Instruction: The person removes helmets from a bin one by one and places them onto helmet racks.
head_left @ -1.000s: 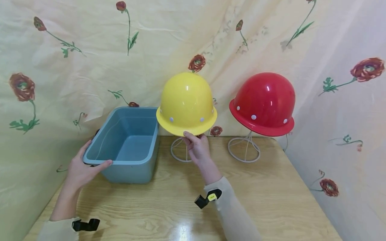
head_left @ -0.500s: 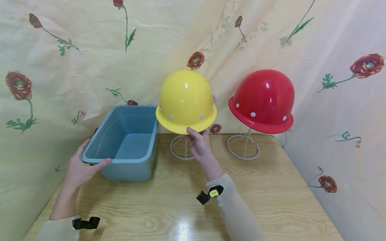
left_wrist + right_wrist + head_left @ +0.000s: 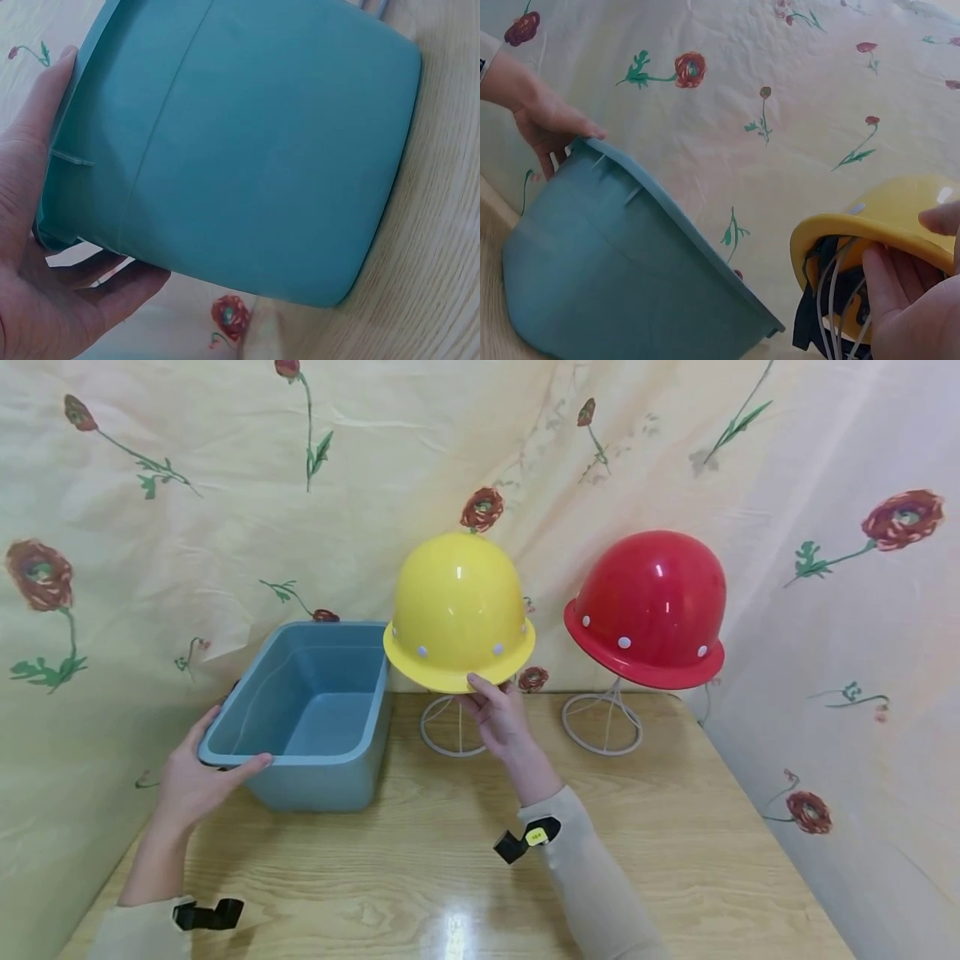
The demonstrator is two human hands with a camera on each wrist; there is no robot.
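Note:
A yellow hard hat (image 3: pixel 459 602) sits on a white wire stand (image 3: pixel 453 745) near the middle of the table. My right hand (image 3: pixel 504 720) pinches its front brim, thumb on top and fingers tucked underneath. Dark straps and white wires show inside the hat (image 3: pixel 885 232) in the right wrist view. To the left, a blue-grey plastic bin (image 3: pixel 315 785) stands upright on the table. My left hand (image 3: pixel 197 781) grips its front left corner, with the thumb along the front rim and the fingers around the side. From the left wrist, those fingers partly disappear behind the bin (image 3: pixel 262 150).
A red hard hat (image 3: pixel 652 610) rests tilted on another wire stand (image 3: pixel 602 747) at the right. The wooden table (image 3: pixel 420 868) ends at a flowered cloth backdrop (image 3: pixel 195 510) behind and at both sides.
My right thumb has shifted slightly to the right along the yellow hat's brim. My left hand keeps its grip on the bin. The head view has tilted and drifted a little.

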